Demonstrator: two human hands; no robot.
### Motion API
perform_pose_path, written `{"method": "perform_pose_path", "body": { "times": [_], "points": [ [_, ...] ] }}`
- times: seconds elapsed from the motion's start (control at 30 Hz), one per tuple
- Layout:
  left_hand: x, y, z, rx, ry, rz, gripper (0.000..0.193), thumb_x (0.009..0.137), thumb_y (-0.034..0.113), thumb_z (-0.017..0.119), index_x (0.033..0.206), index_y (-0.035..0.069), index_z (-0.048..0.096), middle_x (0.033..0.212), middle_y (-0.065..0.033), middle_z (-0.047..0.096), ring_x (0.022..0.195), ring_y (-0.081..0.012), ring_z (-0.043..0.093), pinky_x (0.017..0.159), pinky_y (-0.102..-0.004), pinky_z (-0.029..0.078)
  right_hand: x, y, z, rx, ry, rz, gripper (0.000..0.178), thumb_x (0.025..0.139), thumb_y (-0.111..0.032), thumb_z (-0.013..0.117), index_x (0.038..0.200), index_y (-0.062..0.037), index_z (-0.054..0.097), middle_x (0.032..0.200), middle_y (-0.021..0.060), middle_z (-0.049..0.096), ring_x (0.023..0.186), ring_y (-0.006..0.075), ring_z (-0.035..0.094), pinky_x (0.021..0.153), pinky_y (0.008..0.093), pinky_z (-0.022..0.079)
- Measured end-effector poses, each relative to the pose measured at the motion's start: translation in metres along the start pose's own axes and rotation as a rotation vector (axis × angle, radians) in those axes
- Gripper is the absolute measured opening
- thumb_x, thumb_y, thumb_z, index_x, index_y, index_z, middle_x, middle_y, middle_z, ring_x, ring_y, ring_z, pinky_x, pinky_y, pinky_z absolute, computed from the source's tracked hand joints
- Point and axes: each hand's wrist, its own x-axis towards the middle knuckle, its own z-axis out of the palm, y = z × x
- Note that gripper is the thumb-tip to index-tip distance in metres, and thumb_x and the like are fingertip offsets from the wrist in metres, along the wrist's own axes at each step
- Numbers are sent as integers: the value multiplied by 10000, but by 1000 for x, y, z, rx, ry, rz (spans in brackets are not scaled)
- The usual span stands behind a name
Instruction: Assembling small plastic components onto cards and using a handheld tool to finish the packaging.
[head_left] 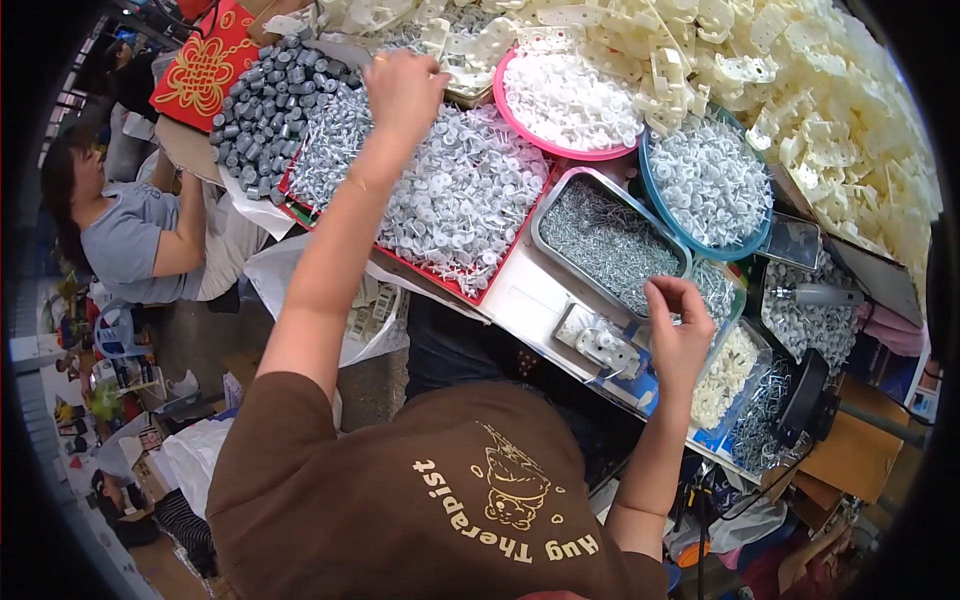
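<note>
My left hand [405, 92] reaches over the far edge of a shallow red tray [484, 292] heaped with white plastic discs on metal shafts [455, 180]. Its fingers curl downward, and their tips are partly hidden. By the near corner of a metal tray [541, 232] full of small screws [605, 240], my right hand [680, 325] has thumb and forefinger drawn together in a pinch; anything between them is too small to make out. A partly assembled white gearbox [598, 340] with round gears lies on the table, left of my right hand.
Grey cylindrical motors [265, 115] are heaped at the far left. A pink basin [572, 153] and a blue basin [722, 252] hold white parts. Cream plastic casings [830, 110] pile up behind. At right lie small cream parts [725, 380] and metal pins [762, 415]. Another person [140, 235] sits left.
</note>
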Motion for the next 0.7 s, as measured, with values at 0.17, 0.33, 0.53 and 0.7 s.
{"method": "perform_pose_path", "body": {
  "times": [0.17,0.33,0.53,0.7],
  "points": [
    [41,-47,49,-78,-515,-291,299,762,407,781,889,139,808,893,-120,746,917,-330,690,854,-442,525,-8,-6,0,20,-1,43,118,903,-72,734,997,-7,709,887,32,712,814,92,646,777,248,507],
    [32,-51,71,-27,-224,-134,270,756,379,797,855,129,809,849,-116,751,841,-348,706,806,-429,551,-14,4,-15,99,3,95,104,937,-19,682,1030,20,659,925,53,697,863,117,674,785,249,523],
    [68,-49,49,77,-648,-196,309,741,322,827,909,65,790,951,-163,753,912,-329,723,819,-424,561,-13,0,-15,125,-42,73,89,951,-7,660,1034,19,643,940,62,693,873,129,686,793,251,532],
    [64,-31,50,238,-653,-66,267,846,232,741,1035,43,755,1109,-176,732,1025,-345,711,845,-441,579,-18,-2,-18,131,-19,78,84,955,-13,656,1032,16,643,940,63,696,880,127,684,801,251,530]
  ]
}}
